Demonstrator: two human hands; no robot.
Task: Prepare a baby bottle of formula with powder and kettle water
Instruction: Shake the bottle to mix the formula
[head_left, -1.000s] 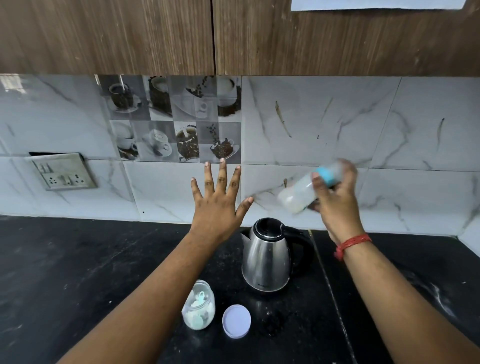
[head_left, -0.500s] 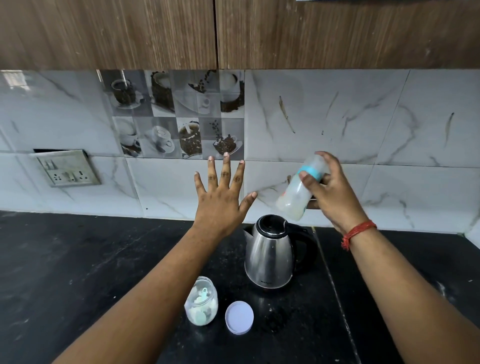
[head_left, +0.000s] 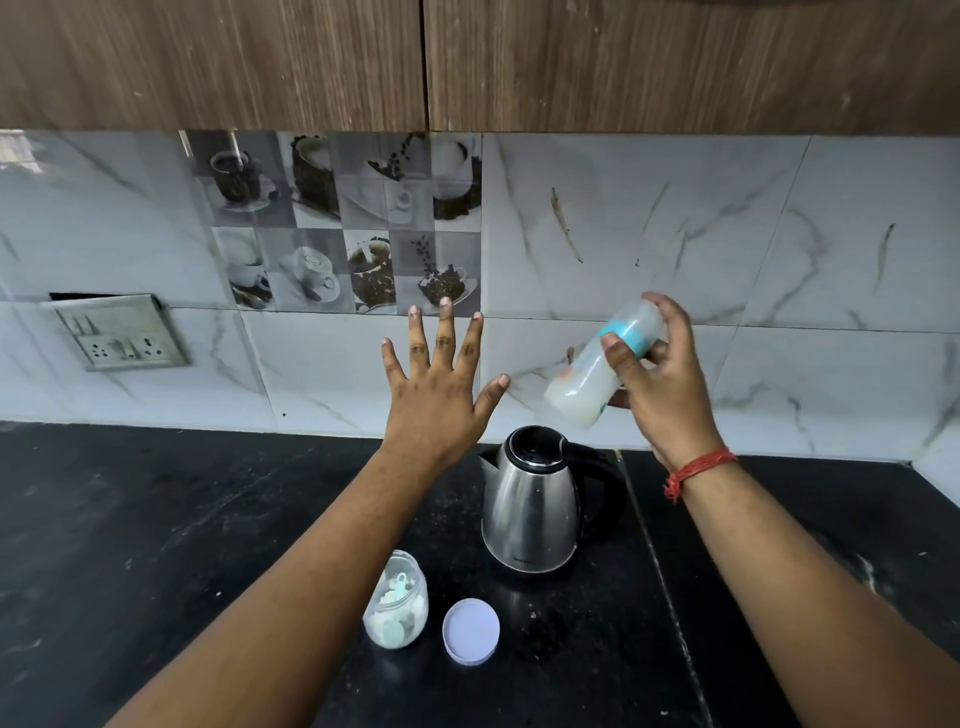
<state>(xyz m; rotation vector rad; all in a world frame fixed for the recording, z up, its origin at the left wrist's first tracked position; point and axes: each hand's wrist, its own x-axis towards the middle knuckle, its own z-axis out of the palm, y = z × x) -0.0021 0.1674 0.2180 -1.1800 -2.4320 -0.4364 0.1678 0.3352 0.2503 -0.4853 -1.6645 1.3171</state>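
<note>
My right hand (head_left: 662, 384) grips a baby bottle (head_left: 597, 371) with a blue collar, holding it tilted in the air above and right of the kettle, its milky base pointing down-left. My left hand (head_left: 439, 395) hovers flat with fingers spread, holding nothing, above the counter to the left of the bottle. A steel kettle (head_left: 532, 506) with a black lid and handle stands on the black counter (head_left: 156, 519). In front of it sits an open glass jar (head_left: 397, 603) of white powder with a pale green scoop inside. The jar's white lid (head_left: 470, 631) lies beside it.
A marble-tiled wall with a coffee-cup picture panel (head_left: 337, 223) runs behind the counter. A socket plate (head_left: 122, 332) is on the wall at left. Brown wooden cabinets (head_left: 467, 62) hang overhead.
The bottle in my right hand has shifted and changed tilt between frames, as in shaking. My left hand stays spread in about the same place.
</note>
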